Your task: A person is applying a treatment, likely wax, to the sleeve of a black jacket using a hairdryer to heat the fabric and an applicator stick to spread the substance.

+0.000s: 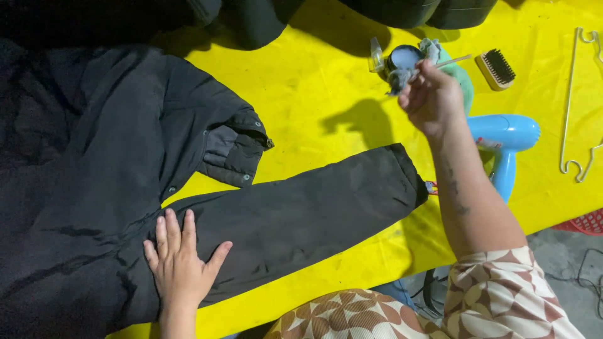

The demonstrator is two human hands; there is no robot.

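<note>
A black padded jacket [94,169] lies spread on a yellow sheet [314,94], one sleeve [301,210] stretched out to the right. My left hand [181,260] rests flat on the sleeve near the shoulder, fingers apart. My right hand [432,97] is raised above the sheet and pinches a thin stick-like brush [443,64] whose tip reaches toward a small round open tin [403,58] with grey-blue content and a grey cloth beside it.
A wooden brush with dark bristles [496,68] lies at the upper right. A light blue hair dryer [505,144] sits under my right forearm. A white wire hanger [578,100] lies at the far right. Dark bags [402,9] line the far edge.
</note>
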